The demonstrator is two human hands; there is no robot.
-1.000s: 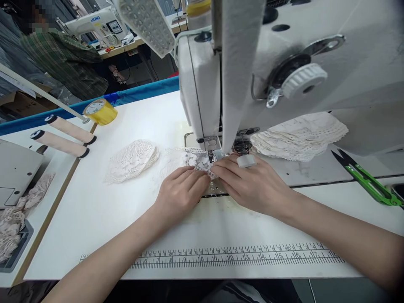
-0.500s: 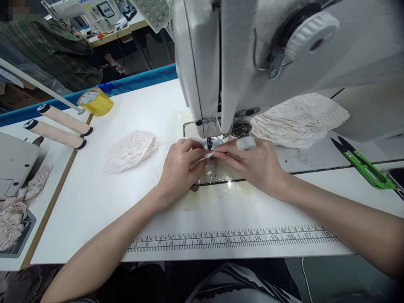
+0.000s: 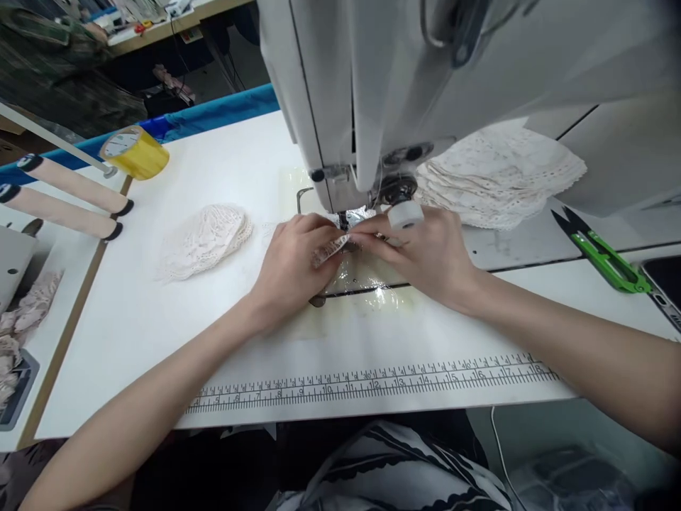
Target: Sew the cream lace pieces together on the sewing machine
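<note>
Both hands meet just in front of the needle area of a white sewing machine (image 3: 330, 121). Between them is a strip of white lace (image 3: 330, 250), partly hidden by the fingers. My left hand (image 3: 295, 262) is closed, its thumb and fingers pinching the lace from the left. From the other side my right hand (image 3: 430, 259) pinches the lace end close to the presser foot (image 3: 343, 220). A small pile of lace pieces (image 3: 207, 241) lies left of my left hand. Behind my right hand, under the machine arm, rests a larger stack of scalloped lace pieces (image 3: 500, 174).
Green thread snips (image 3: 606, 255) and a dark phone-like device (image 3: 665, 284) lie at the right. Yellow tape (image 3: 135, 152) and two thread spools (image 3: 74, 191) stand at the left. A printed ruler (image 3: 372, 383) runs along the table's front edge. A person's sleeve (image 3: 47, 57) shows behind.
The whole view has shifted, so things appear farther left and higher. Both hands keep their pinch at the needle area; a little more of the lace strip shows between them.
</note>
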